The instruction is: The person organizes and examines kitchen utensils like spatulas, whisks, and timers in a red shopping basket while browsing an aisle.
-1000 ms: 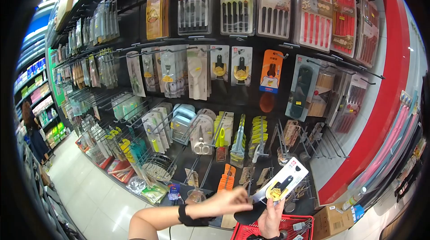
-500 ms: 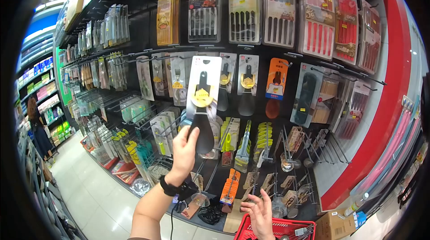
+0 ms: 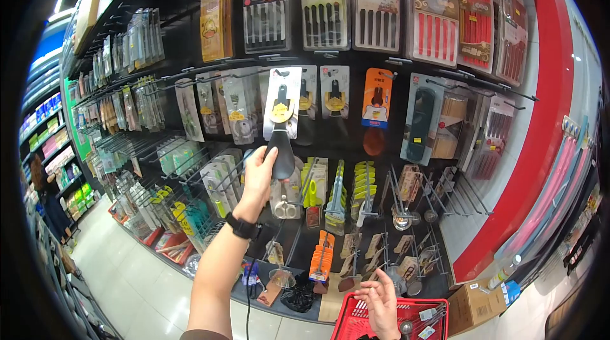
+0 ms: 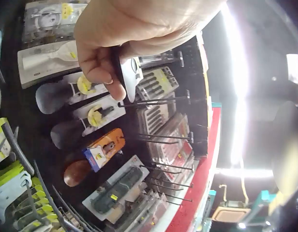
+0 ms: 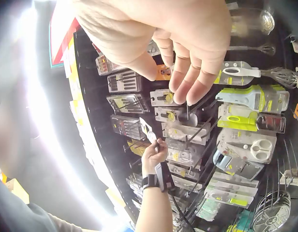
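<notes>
My left hand pinches the dark blade of a carded rice paddle, thumb on one side and fingers on the other. Its white card points up, overlapping similar carded paddles in the head view. Two more black paddles hang on hooks just right of it; the left wrist view shows their dark blades below the hand. The held paddle appears edge-on there. Low at the right, my right hand holds nothing, its fingers loosely bent, over a red shopping basket.
Bare metal hooks jut out from the black rack. Chopstick packs hang above; scissors and green-handled tools hang below. A cardboard box stands right of the basket. A person is far left in the aisle.
The carded paddle was in my right hand low over the basket; my left hand took it and raised it to the rack, then moved it farther from me. The right hand relaxed.
</notes>
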Available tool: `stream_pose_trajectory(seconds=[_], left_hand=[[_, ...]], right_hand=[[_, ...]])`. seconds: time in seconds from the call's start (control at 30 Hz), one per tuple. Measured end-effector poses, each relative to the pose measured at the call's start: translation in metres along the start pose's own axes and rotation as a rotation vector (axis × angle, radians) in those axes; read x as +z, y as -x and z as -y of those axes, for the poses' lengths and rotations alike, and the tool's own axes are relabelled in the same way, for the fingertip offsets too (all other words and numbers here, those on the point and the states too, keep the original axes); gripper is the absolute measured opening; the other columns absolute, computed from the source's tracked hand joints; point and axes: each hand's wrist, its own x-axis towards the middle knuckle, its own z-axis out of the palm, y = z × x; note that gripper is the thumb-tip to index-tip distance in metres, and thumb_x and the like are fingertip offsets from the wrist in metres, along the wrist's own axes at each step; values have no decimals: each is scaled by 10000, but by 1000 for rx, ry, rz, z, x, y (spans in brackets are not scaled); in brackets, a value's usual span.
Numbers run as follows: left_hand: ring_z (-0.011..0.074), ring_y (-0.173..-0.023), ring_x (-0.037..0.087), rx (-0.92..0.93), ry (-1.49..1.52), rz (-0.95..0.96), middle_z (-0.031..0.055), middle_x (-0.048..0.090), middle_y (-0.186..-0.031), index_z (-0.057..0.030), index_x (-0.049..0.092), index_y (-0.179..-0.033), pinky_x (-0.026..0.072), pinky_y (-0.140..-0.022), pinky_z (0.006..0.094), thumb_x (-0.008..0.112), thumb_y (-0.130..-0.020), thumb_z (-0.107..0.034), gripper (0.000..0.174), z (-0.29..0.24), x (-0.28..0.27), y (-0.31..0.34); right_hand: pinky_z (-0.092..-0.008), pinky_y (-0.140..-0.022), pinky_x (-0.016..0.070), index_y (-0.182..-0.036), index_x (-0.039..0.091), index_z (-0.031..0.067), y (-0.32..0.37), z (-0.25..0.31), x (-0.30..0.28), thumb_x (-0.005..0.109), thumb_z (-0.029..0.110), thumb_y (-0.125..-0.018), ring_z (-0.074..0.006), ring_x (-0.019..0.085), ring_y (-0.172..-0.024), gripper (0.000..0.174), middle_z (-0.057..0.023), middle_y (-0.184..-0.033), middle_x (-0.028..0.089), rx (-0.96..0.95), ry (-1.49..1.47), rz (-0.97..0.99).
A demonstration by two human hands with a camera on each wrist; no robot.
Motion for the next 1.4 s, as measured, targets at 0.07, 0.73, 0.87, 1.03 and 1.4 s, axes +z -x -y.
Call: stream_pose_trajectory(seconds=[0.07,0.73,0.87,1.03,1.4], left_hand=[[118,-525,578,-26,-25,-6,45,596,-729,-8,549,-932,481,-388,262,511,-930,-184,180,15,2,-24],[316,-1227,445,-261,-67,263,205,424,-1336,19,349,-1333,389,-1016,370,439,-958,-151,422,76,-72,-90],[242,-1210,463,-35,-233,321,160,457,-1316,-7,356,-1348,366,-1010,327,413,-969,-146,408,31,-54,-30],[132,-897,534,-34,-287,639,87,570,-950,7,537,-1114,403,-819,276,431,-947,-97,224,0,-25,79],[146,-731,598,-555,-413,739,82,616,-759,34,602,-920,454,-703,257,513,-873,-19,114,47,35,229]], right_hand=[[-352,-798,504,-1349,270,21,3,3,-4,461,45,-924,-230,599,-901,467,-150,-1051,560,-13,21,-30],[-225,-672,485,-1106,546,-2,191,0,-244,489,83,-920,-97,580,-782,212,-42,-895,607,39,459,-1102],[-265,-707,497,-1112,570,59,239,-26,-277,542,141,-901,-132,601,-849,229,-45,-962,626,265,667,-1201],[-369,-681,504,-963,640,30,255,-74,-295,641,151,-796,-284,623,-732,206,-174,-827,632,395,1122,-1139],[-574,-1037,217,-1332,429,244,203,-99,-308,822,507,-460,-458,234,-1299,992,-225,-1384,337,1084,1630,-126]])
